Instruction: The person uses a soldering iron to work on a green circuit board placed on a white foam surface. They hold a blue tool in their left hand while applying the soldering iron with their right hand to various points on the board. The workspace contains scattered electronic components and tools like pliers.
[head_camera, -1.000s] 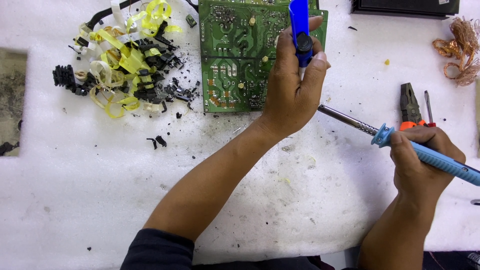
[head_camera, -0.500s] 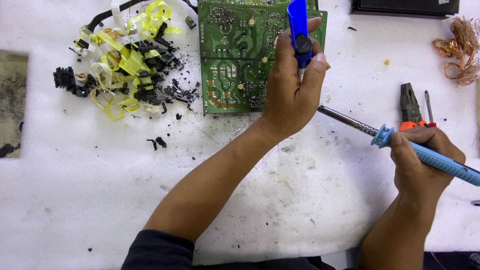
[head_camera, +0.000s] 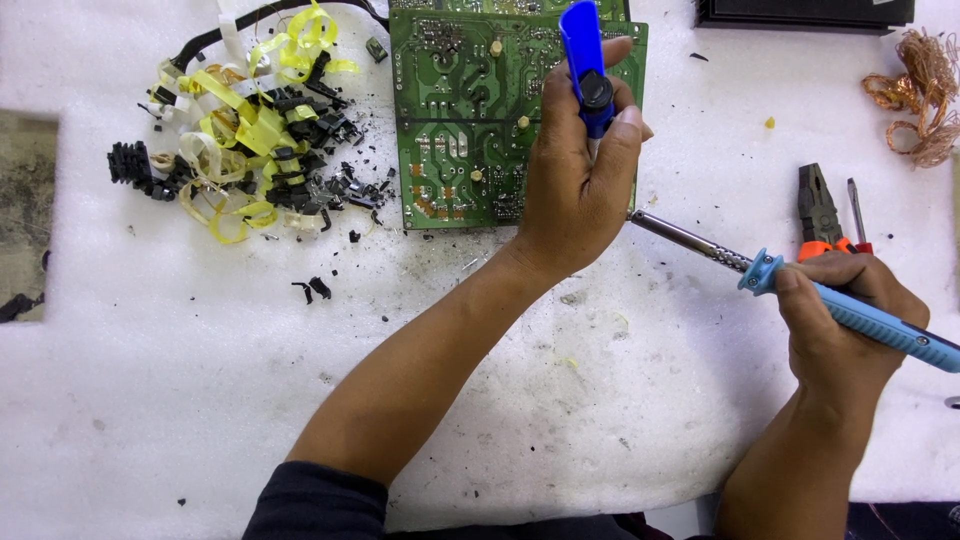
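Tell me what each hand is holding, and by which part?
The left hand grips a blue desoldering pump around its lower body. The right hand holds a soldering iron by its light-blue handle.

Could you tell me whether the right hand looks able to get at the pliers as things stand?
Probably not freely: the right hand is closed around the soldering iron, though the pliers lie uncovered just beyond it.
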